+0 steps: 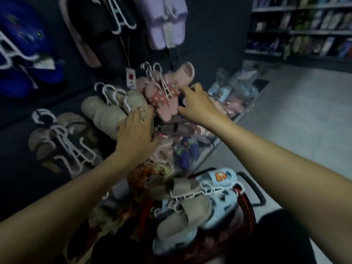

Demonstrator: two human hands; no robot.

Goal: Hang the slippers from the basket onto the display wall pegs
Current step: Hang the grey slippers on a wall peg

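Pink dotted slippers (pixel 162 102) on white plastic hanger, frame ctr: your right hand (pixel 198 103) pinches their heel end, prob. steering them into place; left hand (pixel 136 132), fingers flat, presses beige fuzzy slippers (pixel 108 115) aside.

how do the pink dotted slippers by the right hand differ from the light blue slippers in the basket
The pink dotted slippers are slides with pale dots; the light blue slippers are clogs with holes and an orange patch. The pink pair is at the dark display wall, held by the right hand; the blue pair lies in the red basket, partly under grey-brown slippers.
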